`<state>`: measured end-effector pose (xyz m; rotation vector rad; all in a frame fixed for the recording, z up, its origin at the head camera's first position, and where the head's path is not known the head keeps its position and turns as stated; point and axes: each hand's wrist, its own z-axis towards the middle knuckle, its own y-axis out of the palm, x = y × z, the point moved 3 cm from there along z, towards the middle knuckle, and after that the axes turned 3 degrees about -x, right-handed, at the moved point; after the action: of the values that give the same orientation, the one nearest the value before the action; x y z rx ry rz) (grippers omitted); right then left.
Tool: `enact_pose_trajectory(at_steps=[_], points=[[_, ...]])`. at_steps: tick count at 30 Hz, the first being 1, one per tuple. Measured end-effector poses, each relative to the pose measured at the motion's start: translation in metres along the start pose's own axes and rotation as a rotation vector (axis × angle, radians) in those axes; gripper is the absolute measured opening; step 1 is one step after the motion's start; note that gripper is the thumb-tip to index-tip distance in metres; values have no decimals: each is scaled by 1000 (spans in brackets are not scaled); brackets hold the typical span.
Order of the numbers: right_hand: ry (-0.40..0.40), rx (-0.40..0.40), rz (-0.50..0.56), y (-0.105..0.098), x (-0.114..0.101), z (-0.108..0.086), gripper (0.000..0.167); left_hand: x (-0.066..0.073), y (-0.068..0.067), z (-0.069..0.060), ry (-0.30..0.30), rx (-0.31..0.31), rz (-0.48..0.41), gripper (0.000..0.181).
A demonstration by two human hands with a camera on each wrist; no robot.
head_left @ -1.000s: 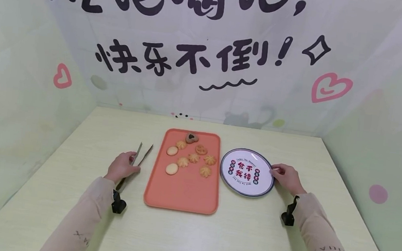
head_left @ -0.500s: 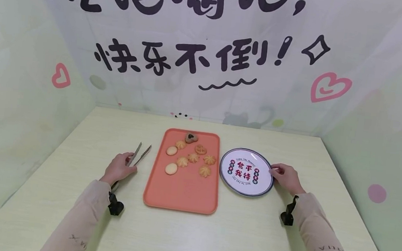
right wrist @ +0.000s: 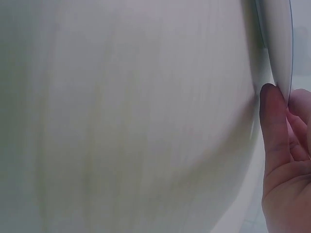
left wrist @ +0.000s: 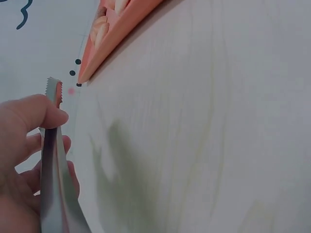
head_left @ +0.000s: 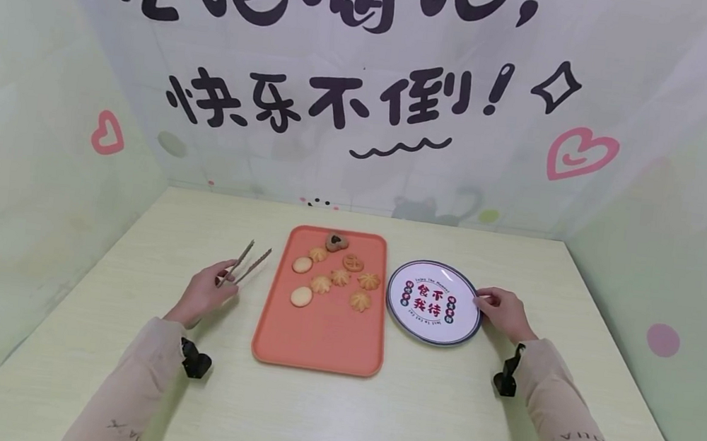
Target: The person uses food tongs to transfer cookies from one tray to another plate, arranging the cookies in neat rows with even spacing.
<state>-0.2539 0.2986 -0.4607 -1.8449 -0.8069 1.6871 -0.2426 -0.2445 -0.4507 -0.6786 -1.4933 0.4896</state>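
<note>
Metal tongs [left wrist: 51, 170] with serrated tips lie between the thumb and fingers of my left hand [head_left: 204, 293], which grips them left of the tray. In the head view the two tong arms stand apart, pointing away from me. An orange tray [head_left: 319, 341] bears several cookies, among them flower-shaped ones [head_left: 361, 301], round pale ones [head_left: 302, 296] and a heart-shaped one [head_left: 336, 241] with a dark centre. My right hand [head_left: 507, 315] pinches the right rim of a round white plate [head_left: 438, 332] with a blue edge and red printed characters. Thumb and fingers hold that rim in the right wrist view.
Everything stands on a pale wooden table [head_left: 334, 424]. A printed cloth wall [head_left: 358, 171] rises behind it, with side walls at left and right. The plate sits just right of the tray.
My left hand has shifted slightly left, away from the tray, and the tongs have been repositioned in its grip. The right hand and plate stay in place.
</note>
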Motion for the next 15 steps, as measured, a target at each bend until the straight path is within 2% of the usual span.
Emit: enact_pose_trajectory(at_steps=[8,15], points=[[8,1,-3,1,1,0,33,18,0,-1,84,4,14,51],[10,-5,-2,2,3,1,34,35,7,-2,128,-83,-24,54]])
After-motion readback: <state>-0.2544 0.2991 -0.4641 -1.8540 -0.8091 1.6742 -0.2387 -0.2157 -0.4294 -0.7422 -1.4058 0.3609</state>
